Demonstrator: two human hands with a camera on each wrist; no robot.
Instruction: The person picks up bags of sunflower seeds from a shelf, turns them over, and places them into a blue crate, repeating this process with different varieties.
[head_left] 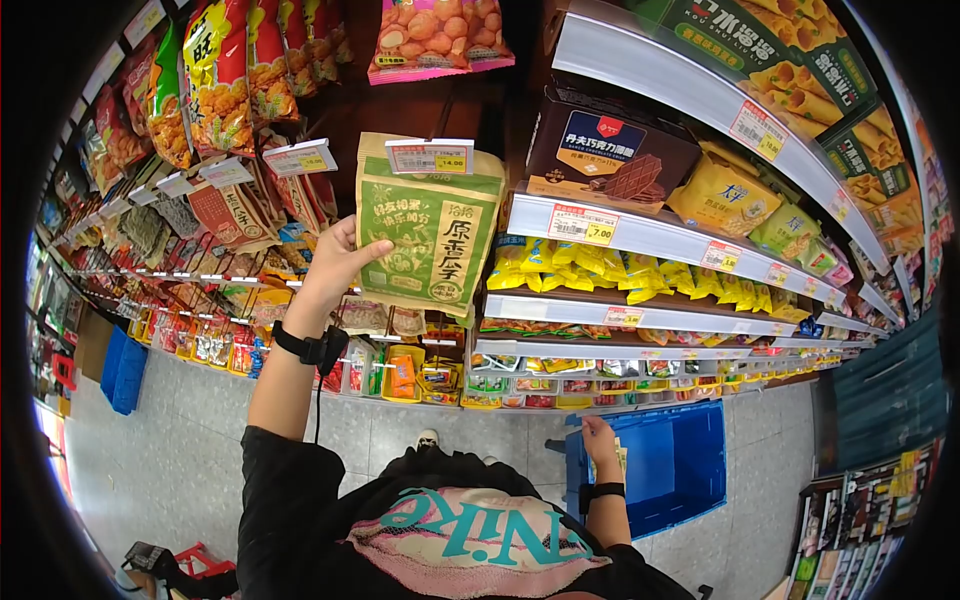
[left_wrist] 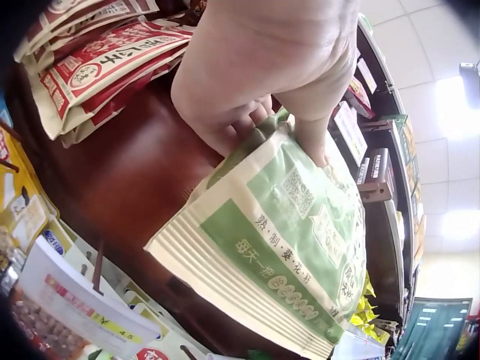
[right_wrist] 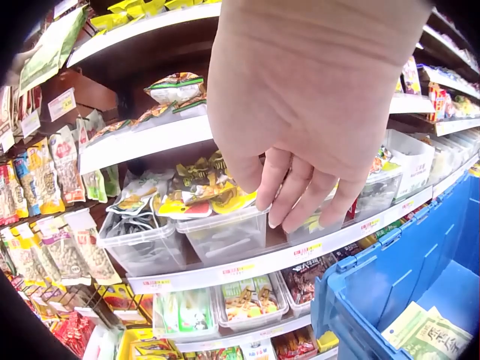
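Note:
At the hanging rack, my left hand (head_left: 342, 262) grips the left edge of a green and tan bag of sunflower seeds (head_left: 418, 240), thumb on its front. A price tag (head_left: 430, 157) overlaps the bag's top in the head view. The left wrist view shows the bag (left_wrist: 292, 232) from its side, with the fingers partly hidden behind it. My right hand (right_wrist: 300, 127) hangs loosely curled beside the blue crate (head_left: 690, 480), holding nothing. Inside that crate lie similar green bags (right_wrist: 435, 334).
Shelves to the right carry a chocolate biscuit box (head_left: 610, 150), yellow snack packs (head_left: 590, 268) and clear bins (right_wrist: 225, 240). Red-and-tan bags (left_wrist: 112, 64) hang left of my left hand. Another blue crate (head_left: 124, 368) stands on the floor at left.

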